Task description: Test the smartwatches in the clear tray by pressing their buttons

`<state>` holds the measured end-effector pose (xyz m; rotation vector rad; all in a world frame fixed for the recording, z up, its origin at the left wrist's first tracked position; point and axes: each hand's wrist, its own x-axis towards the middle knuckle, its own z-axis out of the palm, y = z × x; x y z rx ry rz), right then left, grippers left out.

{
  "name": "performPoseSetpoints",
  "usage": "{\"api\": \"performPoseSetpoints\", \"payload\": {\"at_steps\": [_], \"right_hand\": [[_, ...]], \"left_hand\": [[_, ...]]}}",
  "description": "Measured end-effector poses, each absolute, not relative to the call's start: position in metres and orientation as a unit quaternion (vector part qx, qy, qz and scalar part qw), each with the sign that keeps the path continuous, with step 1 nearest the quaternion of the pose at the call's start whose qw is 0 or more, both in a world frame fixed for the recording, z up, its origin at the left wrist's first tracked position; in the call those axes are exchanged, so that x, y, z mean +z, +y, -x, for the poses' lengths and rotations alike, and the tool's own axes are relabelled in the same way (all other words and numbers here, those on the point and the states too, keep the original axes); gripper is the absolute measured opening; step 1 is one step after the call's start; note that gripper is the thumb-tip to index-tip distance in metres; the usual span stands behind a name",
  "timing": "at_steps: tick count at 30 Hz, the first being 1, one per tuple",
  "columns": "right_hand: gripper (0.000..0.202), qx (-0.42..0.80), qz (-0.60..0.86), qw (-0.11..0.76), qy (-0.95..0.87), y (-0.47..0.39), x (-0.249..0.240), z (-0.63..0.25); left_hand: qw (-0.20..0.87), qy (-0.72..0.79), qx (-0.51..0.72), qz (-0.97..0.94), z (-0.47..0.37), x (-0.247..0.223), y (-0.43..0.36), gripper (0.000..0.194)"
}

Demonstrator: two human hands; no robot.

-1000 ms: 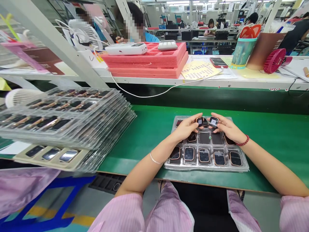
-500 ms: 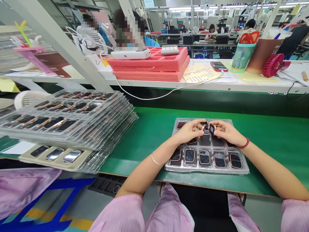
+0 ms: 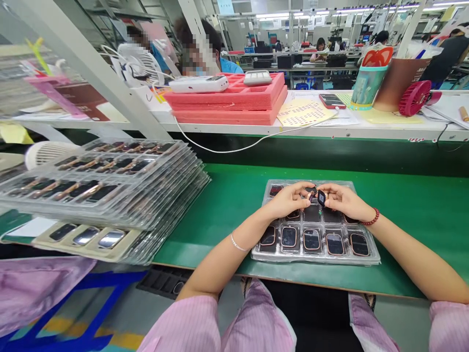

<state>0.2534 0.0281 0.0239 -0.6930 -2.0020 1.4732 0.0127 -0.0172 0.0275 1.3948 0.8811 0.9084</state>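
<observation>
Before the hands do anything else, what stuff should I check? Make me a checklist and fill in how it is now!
1. Left hand has its small watch case gripped: ok.
2. Right hand has its labelled watch case gripped: ok.
3. Clear tray lies flat on the green tabletop: ok.
4. Front row has a watch in all five pockets: ok.
5. Every back-row pocket is filled: cannot tell, the hands hide some.
6. Tall tray stack on the left has its edges lined up: not ok, they stick out like steps.
</observation>
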Motion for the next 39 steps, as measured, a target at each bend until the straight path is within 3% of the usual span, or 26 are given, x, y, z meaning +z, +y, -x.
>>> {"api": "performPoseSetpoints", "payload": {"at_steps": [7, 21, 39], "right_hand": [[0.052, 0.566, 0.264, 0.287, -0.726, 0.030, 0.021, -0.256], [0.040, 0.564, 0.290, 0.296, -0.715, 0.027, 0.022, -0.251], [0.056, 0.603, 0.283, 0.322, -0.673, 0.030, 0.021, -0.255]], "left_hand": [[0.591, 0.391, 0.403, -0.579, -0.012, 0.026, -0.016, 0.063], [0.547, 0.428, 0.433, -0.575, -0.018, 0.036, -0.020, 0.035], [0.580, 0.432, 0.410, -0.555, -0.016, 0.032, -0.018, 0.070]]}}
